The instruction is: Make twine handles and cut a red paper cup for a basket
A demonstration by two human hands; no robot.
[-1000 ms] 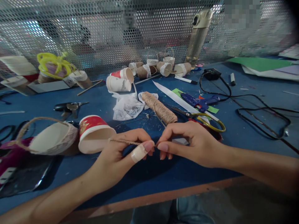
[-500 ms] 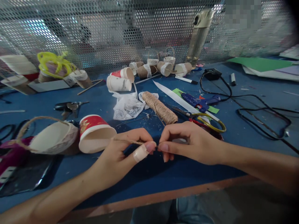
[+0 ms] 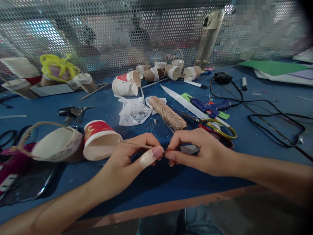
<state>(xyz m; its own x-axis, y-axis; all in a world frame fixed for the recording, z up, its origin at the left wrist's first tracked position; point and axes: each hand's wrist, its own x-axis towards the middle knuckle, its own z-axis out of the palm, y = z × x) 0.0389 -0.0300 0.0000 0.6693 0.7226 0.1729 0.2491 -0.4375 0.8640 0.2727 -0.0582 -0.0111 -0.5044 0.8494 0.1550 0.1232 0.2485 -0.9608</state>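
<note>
A strand of brown twine (image 3: 135,144) is pinched by my left hand (image 3: 130,160), whose thumb wears a bandage; its free end sticks out over the back of the fingers. Close beside it, my right hand (image 3: 195,151) pinches the same strand between thumb and forefinger, fingertips almost touching the left ones. Behind the hands lies a roll of twine (image 3: 168,113). Left of my left hand, a red and white paper cup (image 3: 100,140) lies on its side, next to a twine-wrapped cup with a handle (image 3: 55,143).
Scissors (image 3: 215,125), a blue glue gun (image 3: 207,106) and a black cable (image 3: 271,114) lie to the right. Crumpled white lace (image 3: 133,111) sits behind my left hand. Several wrapped cups (image 3: 172,71) and a bottle (image 3: 209,39) stand by the perforated metal screen (image 3: 102,39).
Both hands stay nearly in place, with small finger shifts on the twine. The right fingers have curled in a little, and the strand's free end lies slightly higher over the left hand.
</note>
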